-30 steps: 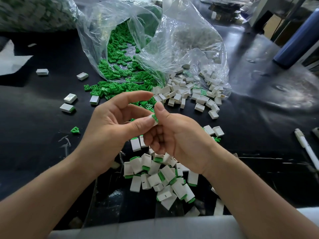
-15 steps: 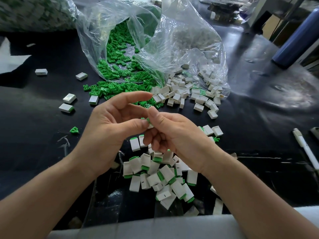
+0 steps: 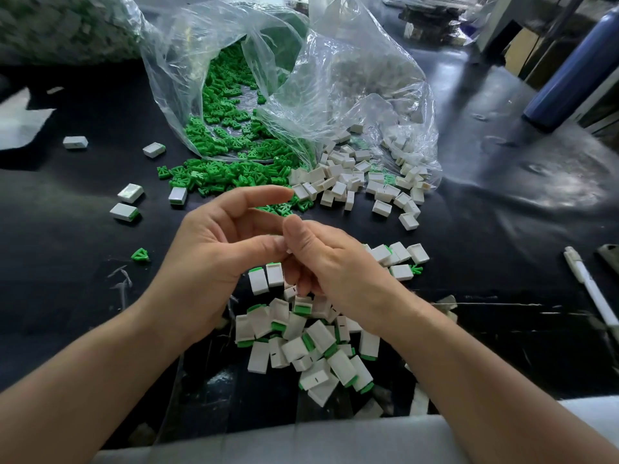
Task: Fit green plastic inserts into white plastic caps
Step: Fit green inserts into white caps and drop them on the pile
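Pinching a small white plastic cap (image 3: 287, 250), nearly hidden between our thumbs, our left hand (image 3: 214, 259) and right hand (image 3: 338, 266) meet above a heap of assembled white-and-green pieces (image 3: 301, 346). Beyond them, loose green plastic inserts (image 3: 231, 177) spill from a clear plastic bag (image 3: 335, 78) onto the black table (image 3: 67, 246).

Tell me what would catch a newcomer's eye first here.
A clear plastic bag at the back of the black table spills bright green inserts, with loose white caps just right of them. Nearer the person, the left hand and right hand meet thumb to thumb over a small white piece, above a pile of caps already fitted with green.
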Tool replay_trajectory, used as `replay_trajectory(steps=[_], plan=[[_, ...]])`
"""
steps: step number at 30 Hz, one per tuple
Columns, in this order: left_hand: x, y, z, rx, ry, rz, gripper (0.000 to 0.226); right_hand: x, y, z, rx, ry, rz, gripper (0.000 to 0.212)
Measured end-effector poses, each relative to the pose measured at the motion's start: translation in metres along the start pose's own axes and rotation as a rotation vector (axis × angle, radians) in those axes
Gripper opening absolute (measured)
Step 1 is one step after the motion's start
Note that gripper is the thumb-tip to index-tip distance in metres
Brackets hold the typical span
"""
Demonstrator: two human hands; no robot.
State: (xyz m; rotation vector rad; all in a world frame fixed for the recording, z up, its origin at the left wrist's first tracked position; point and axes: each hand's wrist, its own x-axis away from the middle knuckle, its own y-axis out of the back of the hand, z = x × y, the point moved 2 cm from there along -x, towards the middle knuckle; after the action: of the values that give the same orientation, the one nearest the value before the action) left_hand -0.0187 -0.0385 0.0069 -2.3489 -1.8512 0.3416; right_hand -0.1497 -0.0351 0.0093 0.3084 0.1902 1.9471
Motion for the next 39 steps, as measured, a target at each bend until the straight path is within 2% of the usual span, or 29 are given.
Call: replay_trajectory(steps=[18, 39], plan=[[0.0001, -0.0062, 0.0037, 0.080, 0.003, -0.054, 0.043, -0.0021, -0.0038, -0.0049, 0.154, 0.048, -0.112, 0.047], [0.0006, -0.0075, 0.0046, 0.104, -0.031, -0.091, 0.041, 0.0007, -0.0055, 0.0028, 0.265, 0.103, -0.153, 0.034]])
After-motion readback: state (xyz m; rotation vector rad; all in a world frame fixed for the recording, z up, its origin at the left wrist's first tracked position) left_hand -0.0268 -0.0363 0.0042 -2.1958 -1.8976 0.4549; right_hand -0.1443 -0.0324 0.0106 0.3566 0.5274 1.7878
